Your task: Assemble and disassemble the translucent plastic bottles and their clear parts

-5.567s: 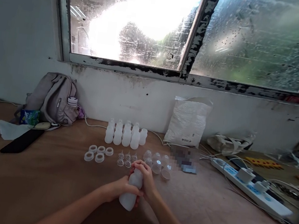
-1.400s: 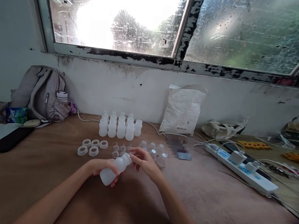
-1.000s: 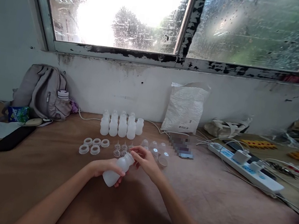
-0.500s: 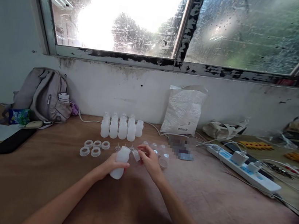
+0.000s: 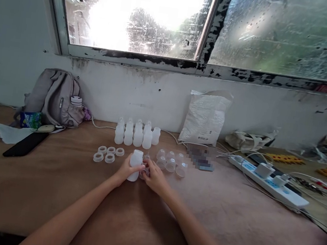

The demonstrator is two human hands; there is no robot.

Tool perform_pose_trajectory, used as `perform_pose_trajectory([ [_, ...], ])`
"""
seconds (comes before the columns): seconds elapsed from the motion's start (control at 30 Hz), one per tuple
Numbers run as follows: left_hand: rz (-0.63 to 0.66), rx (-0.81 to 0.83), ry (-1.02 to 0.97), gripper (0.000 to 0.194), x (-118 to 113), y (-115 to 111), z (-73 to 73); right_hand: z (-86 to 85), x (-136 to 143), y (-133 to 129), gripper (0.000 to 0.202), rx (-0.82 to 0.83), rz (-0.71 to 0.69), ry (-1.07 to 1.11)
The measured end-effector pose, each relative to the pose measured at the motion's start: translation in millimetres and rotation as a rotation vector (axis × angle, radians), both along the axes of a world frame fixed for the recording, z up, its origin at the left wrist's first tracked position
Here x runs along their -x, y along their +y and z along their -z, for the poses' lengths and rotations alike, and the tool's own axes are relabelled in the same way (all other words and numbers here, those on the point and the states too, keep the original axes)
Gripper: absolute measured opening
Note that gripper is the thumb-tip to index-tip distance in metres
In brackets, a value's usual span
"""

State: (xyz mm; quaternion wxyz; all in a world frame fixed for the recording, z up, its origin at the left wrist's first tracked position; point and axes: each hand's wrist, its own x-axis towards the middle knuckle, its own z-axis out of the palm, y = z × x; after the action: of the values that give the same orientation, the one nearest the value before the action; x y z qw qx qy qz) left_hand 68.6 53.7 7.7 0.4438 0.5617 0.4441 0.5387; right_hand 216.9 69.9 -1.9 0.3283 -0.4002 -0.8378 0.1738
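In the head view, a white baby bottle without a cap is tilted slightly in my left hand, whose fingers wrap round its body. My right hand is close beside it, fingers pinched on a clear cap, mostly hidden by the fingers. Several clear dome caps stand just right of my right hand. To the left lie several translucent screw rings. Behind my hands, several white bottles stand in rows, most with clear tops; one bottle at the right end has none.
A grey backpack leans at the back left, with a black phone before it. A white padded bag stands against the wall. On the right lie a power strip with plugs, and cables. A pixelated patch covers something behind the caps.
My right hand has brought the clear cap down and left, close against the bottle. The bottle now stands more upright. The whole view has shifted slightly.
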Motion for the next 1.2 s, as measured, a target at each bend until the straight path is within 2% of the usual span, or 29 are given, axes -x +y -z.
perform_pose_trajectory([
  [0.1, -0.096, -0.065, 0.023, 0.033, 2, 0, -0.6, -1.3, -1, 0, 0.026, 0.016, 0.026, -0.023],
  [0.23, -0.176, -0.055, 0.030, 0.032, 6, 0, -3.4, -2.2, 1, -4, 0.022, -0.001, 0.029, -0.072],
  [0.33, -0.167, -0.026, 0.036, 0.031, 16, 5, -13.5, -3.4, 2, -6, 0.022, -0.007, 0.014, -0.075],
  [0.4, -0.135, -0.011, 0.003, 0.035, 32, 11, -25.4, -5.0, 2, -6, 0.022, 0.011, 0.017, -0.072],
  [0.47, -0.214, -0.028, -0.091, 0.046, 55, 21, -38.8, -6.6, 1, -6, 0.022, 0.041, 0.017, -0.065],
  [0.53, -0.265, -0.057, -0.162, 0.046, 83, 33, -50.0, -7.2, 0, -6, 0.021, 0.065, 0.012, -0.048],
  [0.63, -0.278, -0.065, -0.129, 0.046, 124, 52, -56.4, -4.7, -1, -5, 0.019, 0.063, 0.004, -0.014],
  [0.7, -0.309, -0.063, -0.049, 0.050, 145, 64, -53.3, -0.8, 1, -5, 0.017, 0.041, 0.015, 0.012],
  [0.8, -0.361, -0.005, 0.054, 0.055, 161, 82, -41.9, 4.9, 6, -6, 0.011, 0.006, 0.049, 0.053],
  [0.97, -0.304, 0.066, 0.183, 0.057, 169, 100, -21.7, 4.2, 11, -8, 0.007, 0.074, 0.017, 0.065],
  [1.2, -0.242, 0.036, 0.228, 0.062, 177, 107, -7.8, 0.6, 10, -5, 0.009, 0.148, -0.032, 0.052],
])
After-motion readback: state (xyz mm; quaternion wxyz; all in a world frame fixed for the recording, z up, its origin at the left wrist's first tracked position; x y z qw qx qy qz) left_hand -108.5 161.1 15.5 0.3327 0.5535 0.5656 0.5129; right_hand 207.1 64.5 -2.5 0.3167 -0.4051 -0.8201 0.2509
